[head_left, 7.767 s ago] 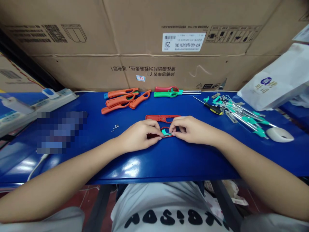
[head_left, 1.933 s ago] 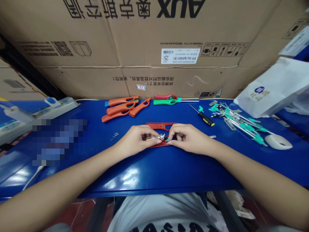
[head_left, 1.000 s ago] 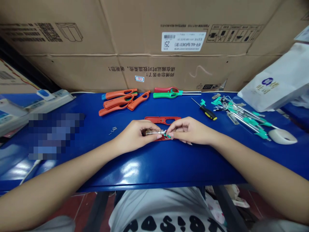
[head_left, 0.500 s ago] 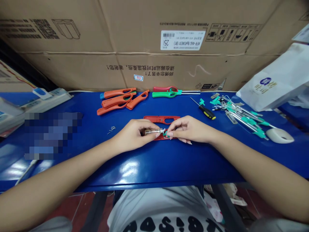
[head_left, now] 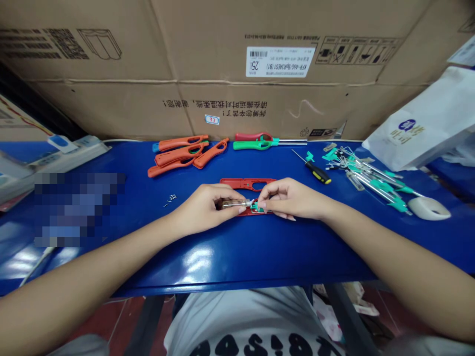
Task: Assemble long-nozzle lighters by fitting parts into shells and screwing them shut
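Observation:
My left hand is closed around a small clear fuel tube with a metal end, held over a red lighter shell half on the blue table. My right hand pinches a small teal plastic part at the tube's tip. A second red shell half lies just behind both hands.
Orange lighter shells and a red and green assembled lighter lie at the back. A yellow-black screwdriver, a pile of teal-tipped metal rods, a white oval object, a white bag, cardboard boxes, a power strip.
Earlier both hands pinched the teal part on the red shell; my left hand now holds the clear tube against it. Over the last second the hands have barely moved.

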The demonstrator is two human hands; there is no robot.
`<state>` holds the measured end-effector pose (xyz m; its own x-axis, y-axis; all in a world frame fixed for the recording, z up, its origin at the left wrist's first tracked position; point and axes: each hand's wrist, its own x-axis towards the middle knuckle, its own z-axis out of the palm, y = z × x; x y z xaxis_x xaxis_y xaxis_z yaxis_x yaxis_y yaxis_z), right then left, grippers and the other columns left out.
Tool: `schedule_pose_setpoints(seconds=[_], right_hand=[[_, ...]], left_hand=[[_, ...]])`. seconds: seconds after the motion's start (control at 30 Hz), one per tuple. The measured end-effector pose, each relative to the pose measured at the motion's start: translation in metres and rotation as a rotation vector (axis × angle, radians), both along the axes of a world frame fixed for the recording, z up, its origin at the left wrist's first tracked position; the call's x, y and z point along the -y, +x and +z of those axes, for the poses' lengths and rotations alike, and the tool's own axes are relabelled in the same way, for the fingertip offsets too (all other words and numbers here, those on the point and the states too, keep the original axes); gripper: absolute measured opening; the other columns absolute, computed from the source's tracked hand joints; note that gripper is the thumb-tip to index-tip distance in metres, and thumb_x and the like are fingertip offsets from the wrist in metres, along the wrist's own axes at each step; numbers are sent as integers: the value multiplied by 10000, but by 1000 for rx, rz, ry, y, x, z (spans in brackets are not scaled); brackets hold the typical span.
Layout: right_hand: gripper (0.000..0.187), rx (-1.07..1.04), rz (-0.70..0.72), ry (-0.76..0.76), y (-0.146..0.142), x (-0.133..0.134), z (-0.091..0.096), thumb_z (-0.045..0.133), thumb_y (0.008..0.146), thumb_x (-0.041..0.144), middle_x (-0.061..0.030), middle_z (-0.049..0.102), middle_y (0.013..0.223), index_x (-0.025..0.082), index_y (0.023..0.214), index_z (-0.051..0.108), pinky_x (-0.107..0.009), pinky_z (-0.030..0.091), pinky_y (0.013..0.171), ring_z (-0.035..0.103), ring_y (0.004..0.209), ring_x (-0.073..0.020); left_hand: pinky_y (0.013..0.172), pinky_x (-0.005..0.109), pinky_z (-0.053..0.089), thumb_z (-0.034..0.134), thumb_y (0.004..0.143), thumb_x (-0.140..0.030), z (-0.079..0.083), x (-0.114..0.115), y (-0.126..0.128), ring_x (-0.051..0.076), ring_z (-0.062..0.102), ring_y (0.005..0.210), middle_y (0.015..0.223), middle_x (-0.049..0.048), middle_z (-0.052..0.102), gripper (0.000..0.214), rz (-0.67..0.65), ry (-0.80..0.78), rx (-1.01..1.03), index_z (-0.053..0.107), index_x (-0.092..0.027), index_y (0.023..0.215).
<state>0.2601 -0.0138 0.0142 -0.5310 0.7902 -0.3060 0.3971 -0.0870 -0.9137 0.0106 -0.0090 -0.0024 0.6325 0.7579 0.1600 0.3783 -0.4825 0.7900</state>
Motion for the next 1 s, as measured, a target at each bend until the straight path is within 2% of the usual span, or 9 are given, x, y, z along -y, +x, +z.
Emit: schedule_pose_setpoints(seconds=[0.3,1.0], right_hand=[[212,-4,8,1,0,-1,-1,718,830,352,77,519,463,151,854,656,-167,332,342,440,376,-61],[297,-2,4,17,1,-1,-5,742,822,430,70,522,508,150,887,667,-179,340,360,444,394,-64]], left_hand=[[739,261,533,710,907,-323,1,0,0,170,697,818,967,69,770,236,-14,36,-28,793,-171,1068],[746,257,533,703,920,-310,0,1,1,166,699,821,972,68,769,226,-30,79,-20,794,-176,1077]])
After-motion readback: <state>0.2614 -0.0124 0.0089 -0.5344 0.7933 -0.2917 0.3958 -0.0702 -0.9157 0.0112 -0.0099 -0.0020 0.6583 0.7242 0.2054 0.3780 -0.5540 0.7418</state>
